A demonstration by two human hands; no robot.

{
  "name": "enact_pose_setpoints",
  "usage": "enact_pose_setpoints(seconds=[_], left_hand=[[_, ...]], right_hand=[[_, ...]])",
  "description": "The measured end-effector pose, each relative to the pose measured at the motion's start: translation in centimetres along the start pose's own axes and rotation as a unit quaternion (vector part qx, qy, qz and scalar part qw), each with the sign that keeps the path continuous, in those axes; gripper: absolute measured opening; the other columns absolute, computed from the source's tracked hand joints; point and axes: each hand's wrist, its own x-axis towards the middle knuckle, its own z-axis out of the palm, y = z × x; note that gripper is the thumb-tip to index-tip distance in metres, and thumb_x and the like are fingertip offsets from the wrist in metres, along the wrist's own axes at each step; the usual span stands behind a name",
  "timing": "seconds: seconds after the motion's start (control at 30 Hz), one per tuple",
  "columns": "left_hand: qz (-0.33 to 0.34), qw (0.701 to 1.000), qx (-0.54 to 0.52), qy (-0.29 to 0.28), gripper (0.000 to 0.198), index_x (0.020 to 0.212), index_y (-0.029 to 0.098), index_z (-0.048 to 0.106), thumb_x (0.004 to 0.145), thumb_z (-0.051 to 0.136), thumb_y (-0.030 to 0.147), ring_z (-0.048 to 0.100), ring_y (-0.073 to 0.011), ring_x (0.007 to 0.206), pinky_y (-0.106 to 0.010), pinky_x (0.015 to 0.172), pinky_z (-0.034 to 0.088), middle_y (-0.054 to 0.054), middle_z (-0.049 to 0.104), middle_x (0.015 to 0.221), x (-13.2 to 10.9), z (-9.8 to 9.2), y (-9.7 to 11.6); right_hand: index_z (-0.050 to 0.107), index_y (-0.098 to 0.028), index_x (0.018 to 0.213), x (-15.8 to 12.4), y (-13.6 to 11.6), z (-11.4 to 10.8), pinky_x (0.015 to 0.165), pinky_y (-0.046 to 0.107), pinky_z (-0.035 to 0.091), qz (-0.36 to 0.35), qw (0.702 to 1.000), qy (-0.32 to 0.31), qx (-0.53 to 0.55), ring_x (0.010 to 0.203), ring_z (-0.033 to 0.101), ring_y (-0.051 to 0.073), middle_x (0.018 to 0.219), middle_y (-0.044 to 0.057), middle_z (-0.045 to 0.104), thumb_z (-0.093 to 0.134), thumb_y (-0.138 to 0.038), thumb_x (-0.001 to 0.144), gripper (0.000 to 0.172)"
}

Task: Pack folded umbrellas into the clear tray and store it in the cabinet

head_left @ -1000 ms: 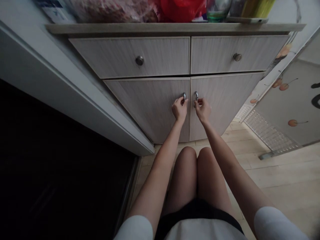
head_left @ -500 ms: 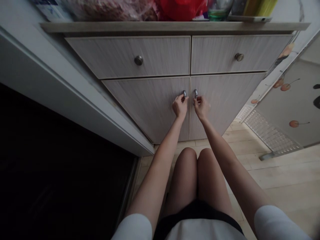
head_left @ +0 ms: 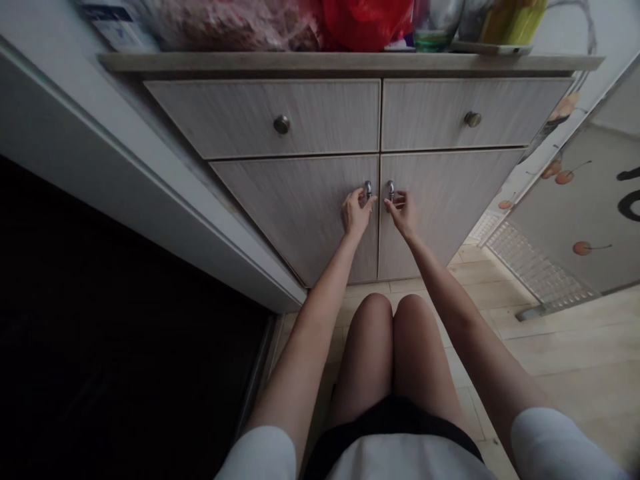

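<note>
Both of my hands are at the metal handles of a light wood-grain cabinet, whose two lower doors are closed. My left hand (head_left: 356, 212) has its thumb and fingers on either side of the left door handle (head_left: 369, 187). Around the lower part of the right door handle (head_left: 391, 187) are the thumb and fingers of my right hand (head_left: 404, 215). The grip of both hands looks loose, and the upper ends of the handles show. The left door (head_left: 300, 207) and right door (head_left: 450, 200) meet at a narrow seam between my hands.
Two drawers with round knobs (head_left: 281, 125) sit above the doors. On the cabinet top (head_left: 250, 63) are a red bag (head_left: 357, 23), a clear plastic bag and a glass (head_left: 437, 27). A cherry-patterned panel (head_left: 560, 220) stands at the right; a dark opening lies left. My knees are close below.
My fingers have loosened and spread a little at both handles, showing more of the metal. The doors stay closed. The view has shifted slightly.
</note>
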Motion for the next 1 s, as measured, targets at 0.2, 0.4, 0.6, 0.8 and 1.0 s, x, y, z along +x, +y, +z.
enact_pose_setpoints(seconds=[0.2, 0.4, 0.6, 0.8, 1.0], left_hand=[[-0.121, 0.959, -0.209, -0.149, 0.054, 0.14, 0.025, 0.058, 0.09, 0.069, 0.043, 0.058, -0.0144, 0.057, -0.031, 0.066, 0.05, 0.002, 0.058, 0.062, -2.7, -6.2, 0.5], [-0.138, 0.898, -0.38, -0.17, 0.05, 0.149, 0.044, 0.047, 0.1, 0.045, 0.053, 0.033, -0.0126, 0.042, -0.032, 0.056, 0.043, 0.007, 0.025, 0.054, -6.3, -10.2, 2.6], [-0.13, 0.893, -0.407, -0.142, 0.053, 0.152, 0.049, 0.039, 0.099, 0.038, 0.06, 0.016, -0.0125, 0.042, -0.032, 0.053, 0.036, 0.008, 0.015, 0.058, -8.5, -7.6, 2.2], [-0.17, 0.87, -0.44, -0.146, 0.055, 0.153, 0.045, 0.039, 0.1, 0.037, 0.057, 0.01, -0.0128, 0.046, -0.03, 0.054, 0.031, 0.008, 0.015, 0.059, -9.6, -5.5, 0.1], [-0.184, 0.864, -0.447, -0.142, 0.053, 0.152, 0.04, 0.043, 0.101, 0.035, 0.053, 0.006, -0.0127, 0.047, -0.03, 0.052, 0.028, 0.008, 0.013, 0.061, -9.9, -5.1, 0.1]], right_hand=[[0.051, -0.024, 0.143, -2.3, -4.1, -5.4, 0.055, 0.025, 0.04, 0.089, 0.972, -0.078, 0.202, 0.052, 0.038, 0.011, 0.059, -0.009, 0.043, 0.065, -0.032, 0.085, 0.06], [0.03, -0.047, 0.155, -4.9, -7.5, -9.7, 0.043, 0.019, 0.02, 0.156, 0.838, -0.209, 0.479, 0.042, 0.012, 0.008, 0.055, -0.014, 0.02, 0.063, -0.026, 0.084, 0.081], [0.03, -0.049, 0.153, -6.6, -5.0, -7.4, 0.042, 0.021, 0.006, 0.129, 0.766, -0.225, 0.589, 0.042, 0.0, 0.006, 0.056, -0.015, 0.008, 0.065, -0.023, 0.079, 0.086], [0.03, -0.047, 0.153, -7.4, -3.0, -5.6, 0.043, 0.021, 0.003, 0.17, 0.766, -0.22, 0.58, 0.044, -0.004, 0.006, 0.056, -0.016, 0.008, 0.067, -0.022, 0.075, 0.09], [0.022, -0.047, 0.156, -7.6, -3.2, -5.8, 0.043, 0.02, 0.005, 0.188, 0.769, -0.236, 0.563, 0.043, -0.001, 0.006, 0.055, -0.016, 0.01, 0.066, -0.025, 0.076, 0.095]])
